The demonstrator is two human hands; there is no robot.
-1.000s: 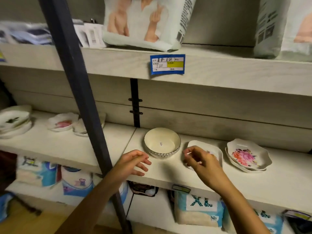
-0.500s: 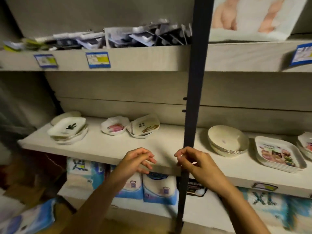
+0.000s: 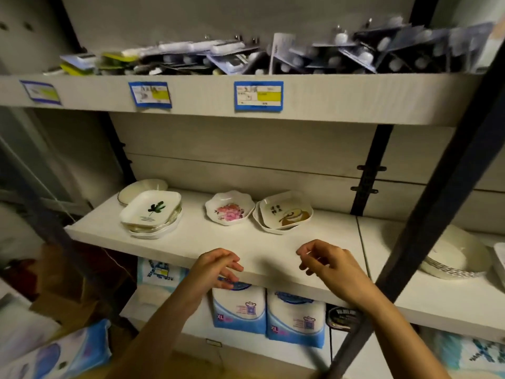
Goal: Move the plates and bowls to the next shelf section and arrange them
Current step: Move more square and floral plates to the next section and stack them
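The leaf plate stack (image 3: pixel 151 210), flower dish (image 3: pixel 229 208) and brown-print dish (image 3: pixel 285 212) sit on the left shelf section (image 3: pixel 191 240). The left hand (image 3: pixel 216 265) and right hand (image 3: pixel 330 262) hover at its front edge, fingers loosely curled, holding nothing. The flower dish lies straight beyond the left hand, the brown-print dish nearer the right hand.

A shop: price labels (image 3: pixel 258 96) on shelf edges (image 3: pixel 328 102), packaged goods (image 3: pixel 295 315) stocked below.
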